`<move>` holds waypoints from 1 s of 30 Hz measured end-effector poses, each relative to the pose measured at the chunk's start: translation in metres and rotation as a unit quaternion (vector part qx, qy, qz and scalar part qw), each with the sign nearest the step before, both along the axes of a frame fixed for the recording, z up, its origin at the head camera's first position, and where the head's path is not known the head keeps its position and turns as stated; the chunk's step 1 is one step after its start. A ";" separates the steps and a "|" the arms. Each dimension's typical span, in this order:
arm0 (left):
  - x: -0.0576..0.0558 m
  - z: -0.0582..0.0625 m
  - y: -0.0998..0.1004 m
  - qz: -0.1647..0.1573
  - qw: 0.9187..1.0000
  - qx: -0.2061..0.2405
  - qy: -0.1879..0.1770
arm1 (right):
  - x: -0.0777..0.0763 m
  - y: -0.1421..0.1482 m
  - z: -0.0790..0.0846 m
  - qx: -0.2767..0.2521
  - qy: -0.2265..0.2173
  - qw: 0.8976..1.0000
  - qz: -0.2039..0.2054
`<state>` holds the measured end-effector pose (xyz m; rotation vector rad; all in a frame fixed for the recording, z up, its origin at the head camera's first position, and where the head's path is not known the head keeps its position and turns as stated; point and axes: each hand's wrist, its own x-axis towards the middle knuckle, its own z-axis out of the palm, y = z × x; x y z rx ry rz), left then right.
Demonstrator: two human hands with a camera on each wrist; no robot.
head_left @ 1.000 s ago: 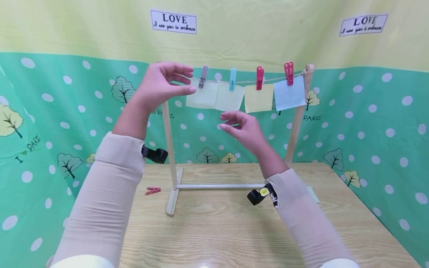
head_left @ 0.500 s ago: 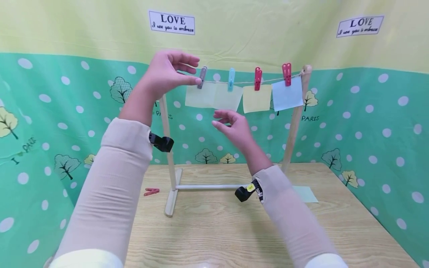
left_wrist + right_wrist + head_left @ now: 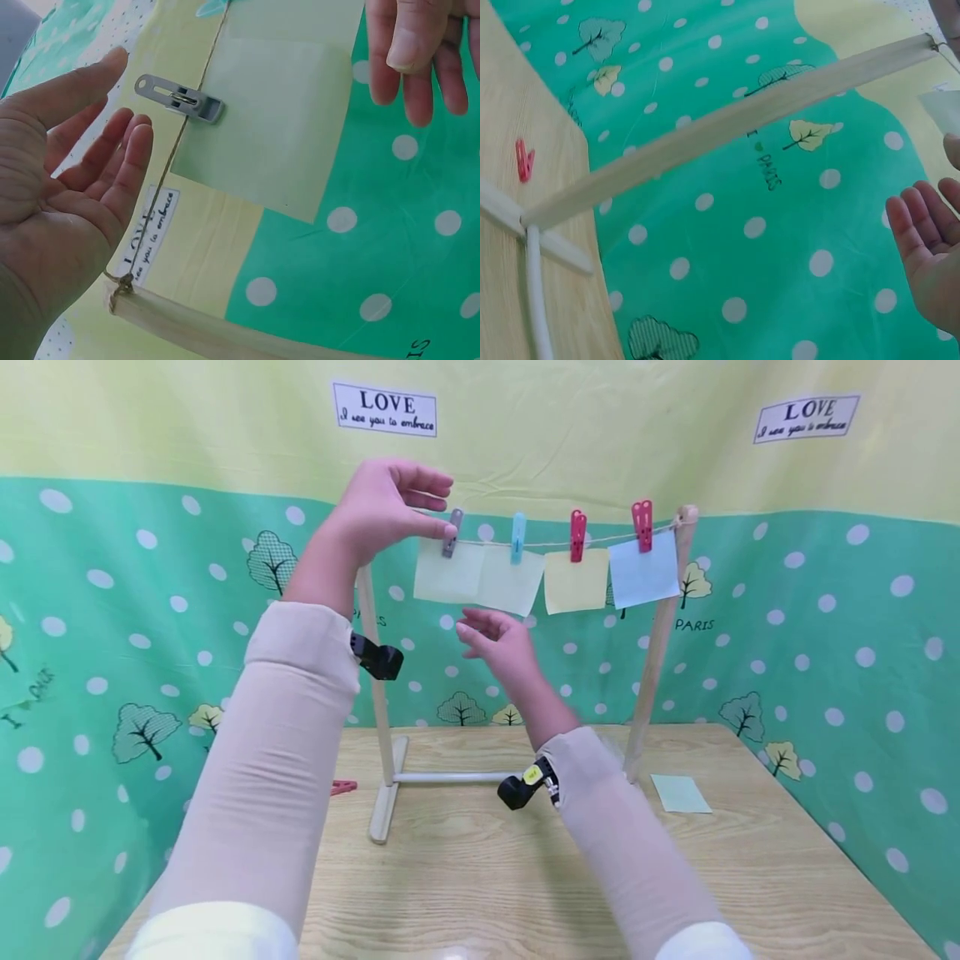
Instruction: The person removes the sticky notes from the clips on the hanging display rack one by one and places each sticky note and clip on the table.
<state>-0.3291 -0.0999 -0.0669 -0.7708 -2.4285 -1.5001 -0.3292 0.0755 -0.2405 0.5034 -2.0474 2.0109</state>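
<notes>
My left hand (image 3: 382, 510) is at the grey clothespin (image 3: 453, 545), its thumb overlapping the pin in the head view. The left wrist view shows the fingers spread and apart from the pin (image 3: 180, 99), which clips a pale green paper (image 3: 262, 127) to a string. My right hand (image 3: 502, 652) hovers below the papers, fingers loosely bent, nothing in it. Further right along the string, a light blue clothespin (image 3: 518, 537) holds a second pale green paper (image 3: 512, 581). Two red clothespins (image 3: 577, 537) hold a yellow paper (image 3: 576, 583) and a blue paper (image 3: 645, 572).
The string runs between two wooden posts (image 3: 651, 677), joined low by a white rod (image 3: 450, 777). On the table (image 3: 465, 877) lie a red clothespin (image 3: 525, 160) at the left and a pale green paper (image 3: 681, 793) at the right. A dotted curtain (image 3: 825, 635) hangs behind.
My left hand has risen and shifted right to the grey clothespin. The right hand has drifted left beneath the papers, its sleeve uncovering the paper on the table. The hanging papers stay in place.
</notes>
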 end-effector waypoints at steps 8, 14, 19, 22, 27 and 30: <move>-0.007 0.005 0.003 0.003 0.999 -0.038 -0.011 | -0.006 -0.016 0.000 -0.120 -0.045 0.992 0.015; -0.012 0.004 0.006 -0.010 0.998 -0.055 -0.019 | -0.006 -0.025 0.001 -0.182 -0.043 0.982 0.035; -0.012 0.004 0.008 -0.007 0.998 -0.064 -0.023 | -0.005 -0.027 0.003 -0.233 -0.043 0.970 0.047; -0.011 0.004 0.008 -0.002 0.998 -0.066 -0.019 | -0.004 -0.028 0.004 -0.258 -0.045 0.964 0.044; -0.009 0.003 0.008 0.009 0.997 -0.073 -0.010 | -0.003 -0.029 0.005 -0.289 -0.049 0.955 0.044; -0.009 0.002 0.007 0.012 0.997 -0.073 -0.005 | -0.003 -0.030 0.005 -0.312 -0.049 0.948 0.048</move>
